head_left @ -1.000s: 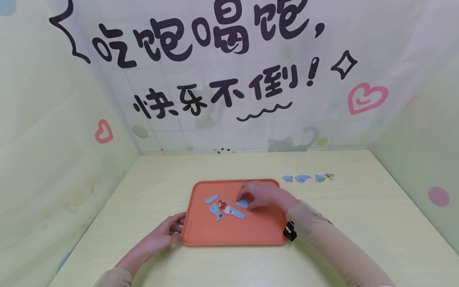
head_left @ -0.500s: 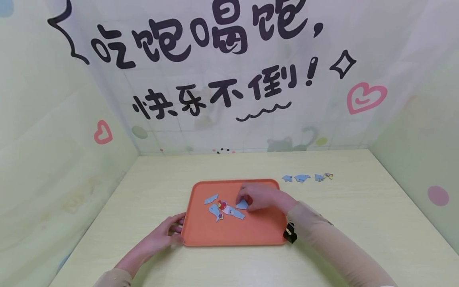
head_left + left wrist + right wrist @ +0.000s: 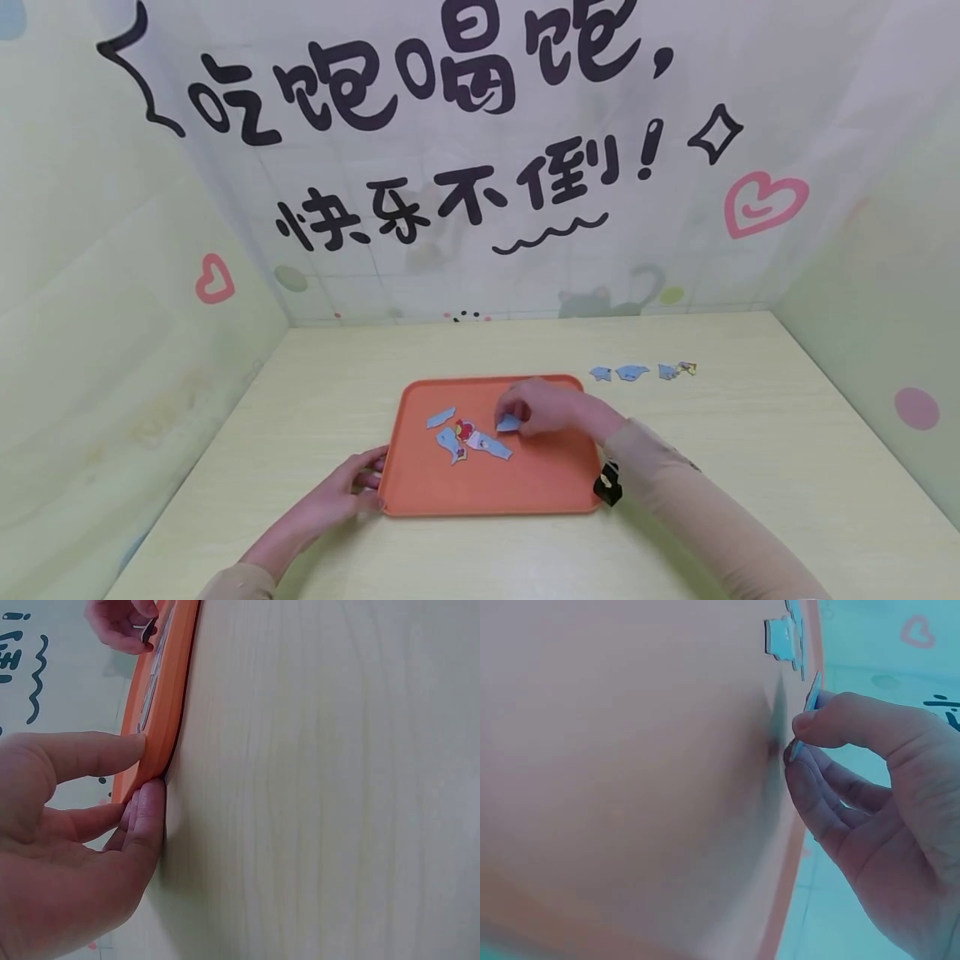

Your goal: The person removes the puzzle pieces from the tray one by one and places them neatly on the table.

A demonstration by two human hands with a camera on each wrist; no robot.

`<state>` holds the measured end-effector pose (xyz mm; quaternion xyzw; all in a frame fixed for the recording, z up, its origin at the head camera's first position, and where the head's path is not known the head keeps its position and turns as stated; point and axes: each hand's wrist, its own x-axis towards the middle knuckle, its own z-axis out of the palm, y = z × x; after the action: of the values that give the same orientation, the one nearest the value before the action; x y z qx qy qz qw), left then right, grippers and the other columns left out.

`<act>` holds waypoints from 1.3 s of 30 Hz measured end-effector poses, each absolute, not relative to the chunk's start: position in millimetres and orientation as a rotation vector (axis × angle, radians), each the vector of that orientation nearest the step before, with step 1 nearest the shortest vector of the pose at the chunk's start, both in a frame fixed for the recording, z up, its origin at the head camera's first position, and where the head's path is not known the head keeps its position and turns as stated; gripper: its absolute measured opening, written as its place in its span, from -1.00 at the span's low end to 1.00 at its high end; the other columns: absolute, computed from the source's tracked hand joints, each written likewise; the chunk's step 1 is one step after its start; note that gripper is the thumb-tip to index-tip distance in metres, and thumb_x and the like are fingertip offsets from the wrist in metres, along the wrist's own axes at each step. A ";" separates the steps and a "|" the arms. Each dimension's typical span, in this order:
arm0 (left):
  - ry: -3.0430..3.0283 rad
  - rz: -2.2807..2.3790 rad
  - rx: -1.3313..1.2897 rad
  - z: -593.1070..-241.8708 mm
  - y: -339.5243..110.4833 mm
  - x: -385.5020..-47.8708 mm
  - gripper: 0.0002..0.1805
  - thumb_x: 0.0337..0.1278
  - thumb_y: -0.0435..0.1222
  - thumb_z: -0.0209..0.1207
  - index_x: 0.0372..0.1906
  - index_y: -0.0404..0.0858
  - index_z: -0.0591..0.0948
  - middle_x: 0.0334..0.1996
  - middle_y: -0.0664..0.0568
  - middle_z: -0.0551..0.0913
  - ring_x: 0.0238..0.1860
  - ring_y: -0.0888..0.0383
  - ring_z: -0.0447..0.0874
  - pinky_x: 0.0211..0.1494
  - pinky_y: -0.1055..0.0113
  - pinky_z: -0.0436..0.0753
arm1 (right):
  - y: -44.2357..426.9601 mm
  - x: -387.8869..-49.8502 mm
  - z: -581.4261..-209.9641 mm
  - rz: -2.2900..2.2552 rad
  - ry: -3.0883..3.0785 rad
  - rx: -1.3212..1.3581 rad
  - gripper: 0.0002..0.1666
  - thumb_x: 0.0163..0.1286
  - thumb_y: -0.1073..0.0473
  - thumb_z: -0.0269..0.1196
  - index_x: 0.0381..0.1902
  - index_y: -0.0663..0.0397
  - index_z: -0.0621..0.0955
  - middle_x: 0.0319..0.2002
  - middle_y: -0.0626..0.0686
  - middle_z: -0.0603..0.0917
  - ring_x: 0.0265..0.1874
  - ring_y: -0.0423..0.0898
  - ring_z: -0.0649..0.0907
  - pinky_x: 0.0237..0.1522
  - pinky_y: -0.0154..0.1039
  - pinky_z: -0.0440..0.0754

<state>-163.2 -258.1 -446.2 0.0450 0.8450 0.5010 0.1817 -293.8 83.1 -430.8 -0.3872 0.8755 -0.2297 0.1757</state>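
My right hand [image 3: 543, 407] pinches a small flat blue puzzle piece [image 3: 508, 422] between thumb and fingers above the orange tray [image 3: 480, 492]. In the right wrist view that piece [image 3: 808, 712] is tilted on edge, apart from the tray surface, with a shadow beside it. Several other pieces lie in the tray: a blue strip [image 3: 441, 417], a blue piece with a coloured edge [image 3: 450, 442], and a pale blue piece [image 3: 491, 446] against a red picture piece [image 3: 465, 430]. At the tray's left edge, my left hand [image 3: 82, 825] holds the rim between thumb and fingers.
Beyond the tray's far right corner, several more pieces lie in a row on the pale wooden table [image 3: 322, 367], among them a blue one [image 3: 632, 372]. Beside the tray's right edge is a black object [image 3: 608, 483]. A printed cloth [image 3: 450, 275] stands behind the table.
My right hand and its puzzle piece shift only slightly; the piece dips, then sits a little higher and more tilted. The left hand, tray and other pieces stay in place.
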 end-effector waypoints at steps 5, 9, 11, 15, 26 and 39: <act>2.373 1.417 0.101 -446.0 -256.9 -161.7 -0.10 0.01 -0.50 0.26 0.50 -0.40 0.14 0.29 -0.28 0.34 0.14 -0.06 0.46 0.01 0.25 0.49 | 87.8 -295.5 -425.5 -0.685 2.491 -1.070 -0.67 0.27 0.30 0.31 -0.08 -0.22 0.71 -0.13 -0.18 0.66 -0.14 -0.16 0.57 -0.06 -0.31 0.59; 2.392 1.409 0.093 -447.0 -257.0 -162.4 -0.09 0.01 -0.48 0.27 0.50 -0.40 0.13 0.29 -0.27 0.35 0.14 -0.05 0.46 0.00 0.25 0.49 | 94.0 -297.3 -419.2 -0.706 2.515 -1.048 -0.65 0.27 0.29 0.30 -0.04 -0.20 0.71 -0.10 -0.17 0.67 -0.14 -0.17 0.58 -0.05 -0.30 0.61; 2.402 1.404 0.082 -447.4 -257.1 -163.1 -0.09 0.01 -0.48 0.27 0.50 -0.39 0.15 0.29 -0.26 0.36 0.14 -0.04 0.47 -0.01 0.26 0.49 | 97.0 -299.0 -416.5 -0.712 2.529 -1.054 -0.66 0.26 0.28 0.32 -0.02 -0.16 0.70 -0.10 -0.14 0.67 -0.16 -0.16 0.58 -0.08 -0.30 0.61; 2.399 1.401 0.057 -447.6 -257.3 -163.7 -0.10 0.00 -0.51 0.26 0.50 -0.37 0.16 0.30 -0.24 0.36 0.13 -0.03 0.46 -0.01 0.25 0.48 | 103.6 -304.4 -412.4 -0.707 2.557 -1.080 -0.64 0.24 0.27 0.34 0.01 -0.09 0.69 -0.13 -0.10 0.67 -0.19 -0.16 0.58 -0.13 -0.34 0.61; 2.373 1.410 0.123 -446.7 -259.2 -163.5 -0.08 0.00 -0.47 0.26 0.51 -0.41 0.12 0.29 -0.30 0.35 0.12 -0.05 0.46 -0.03 0.27 0.51 | 136.7 -319.1 -399.6 -0.704 2.611 -1.150 -0.67 0.24 0.30 0.29 -0.02 0.00 0.69 -0.22 -0.04 0.69 -0.26 -0.16 0.61 -0.12 -0.32 0.61; 2.367 1.420 0.144 -445.7 -259.2 -165.0 -0.07 -0.02 -0.47 0.27 0.51 -0.42 0.11 0.30 -0.31 0.32 0.11 -0.03 0.45 -0.05 0.31 0.51 | 197.8 -334.3 -375.9 -0.745 2.727 -1.037 -0.66 0.23 0.32 0.28 -0.01 0.02 0.68 -0.24 -0.02 0.72 -0.26 -0.16 0.63 -0.14 -0.14 0.63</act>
<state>-165.0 -259.2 -445.7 0.0511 0.8412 0.5046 0.1874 -334.3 197.8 -375.9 -0.3437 0.9037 -0.2469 0.0651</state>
